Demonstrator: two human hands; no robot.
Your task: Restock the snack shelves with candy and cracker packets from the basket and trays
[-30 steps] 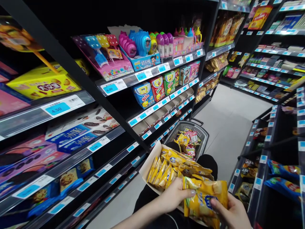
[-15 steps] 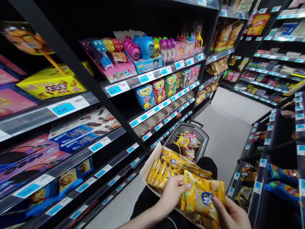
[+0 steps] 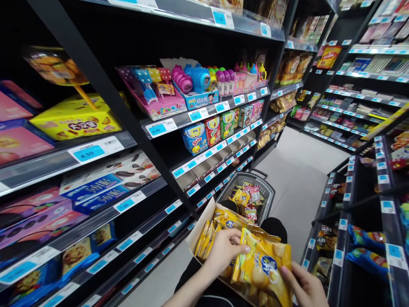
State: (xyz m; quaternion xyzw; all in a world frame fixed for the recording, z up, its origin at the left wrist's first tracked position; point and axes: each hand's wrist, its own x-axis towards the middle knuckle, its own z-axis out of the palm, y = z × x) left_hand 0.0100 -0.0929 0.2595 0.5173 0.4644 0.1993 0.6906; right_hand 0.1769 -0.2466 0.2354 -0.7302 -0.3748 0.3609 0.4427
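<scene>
Together, left fingers (image 3: 242,249) and right fingers (image 3: 290,279) in a pinch on a yellow packet (image 3: 262,265).

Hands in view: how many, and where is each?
2: the left hand pinches the yellow packet at its upper left corner; the right hand, partly hidden, holds its right side. No other hand shows.

I count two hands: one left hand (image 3: 222,250), one right hand (image 3: 305,285). Between them, yellow packets (image 3: 255,262), overlapping, can't total. Underneath, one open carton (image 3: 198,227). Beyond, one basket (image 3: 271,194). Far left of the left hand: one yellow box (image 3: 76,123). Right of the right hand: two blue bags (image 3: 367,258).
</scene>
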